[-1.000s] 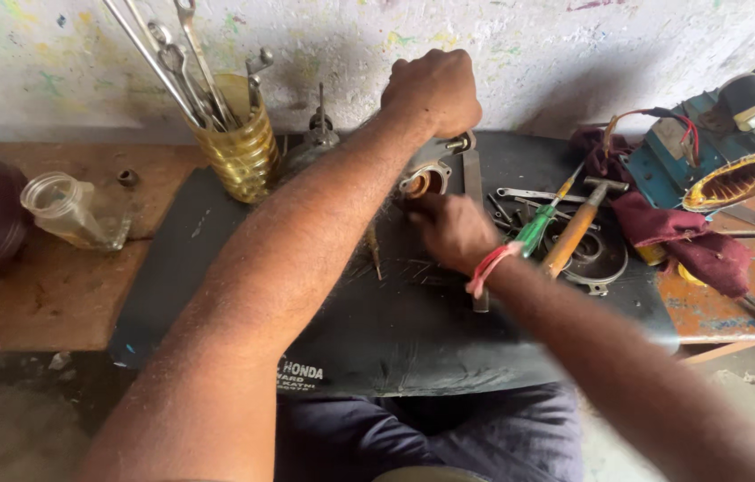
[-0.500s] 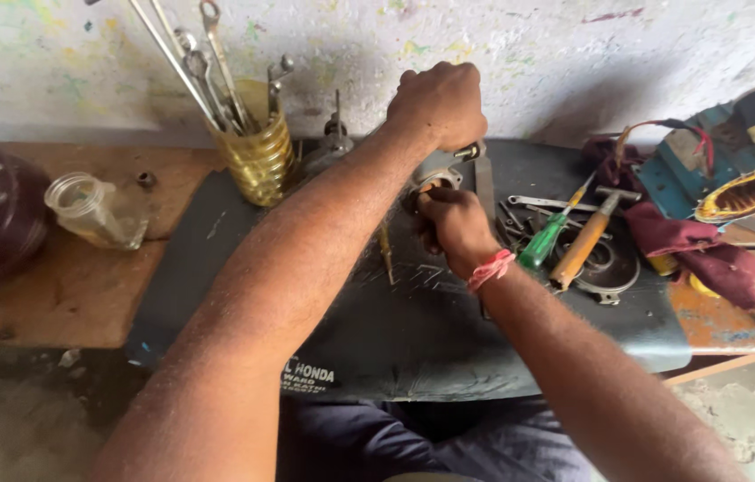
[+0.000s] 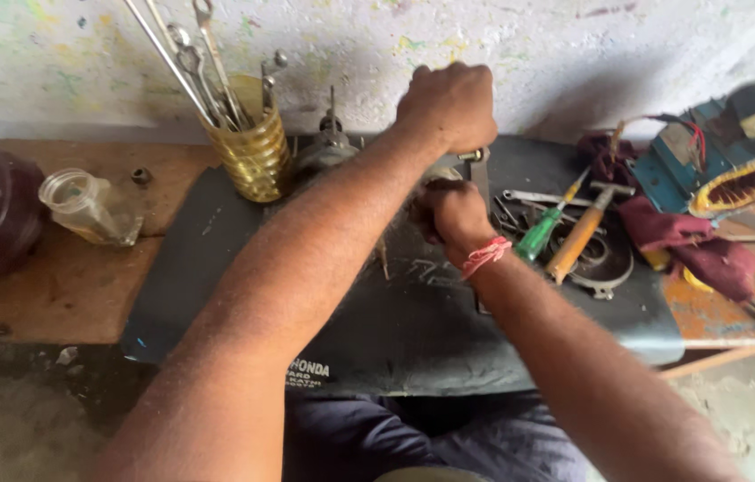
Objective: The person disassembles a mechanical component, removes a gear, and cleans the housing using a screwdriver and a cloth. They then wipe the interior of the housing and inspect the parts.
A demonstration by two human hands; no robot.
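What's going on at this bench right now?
A person is working over a dark mat laid on a wooden bench. The left hand is closed in a fist around a tool handle, and just below it the right hand grips a small part, mostly hidden. A green-handled screwdriver and a wooden-handled hammer lie to the right. A gold cup of wrenches stands to the left.
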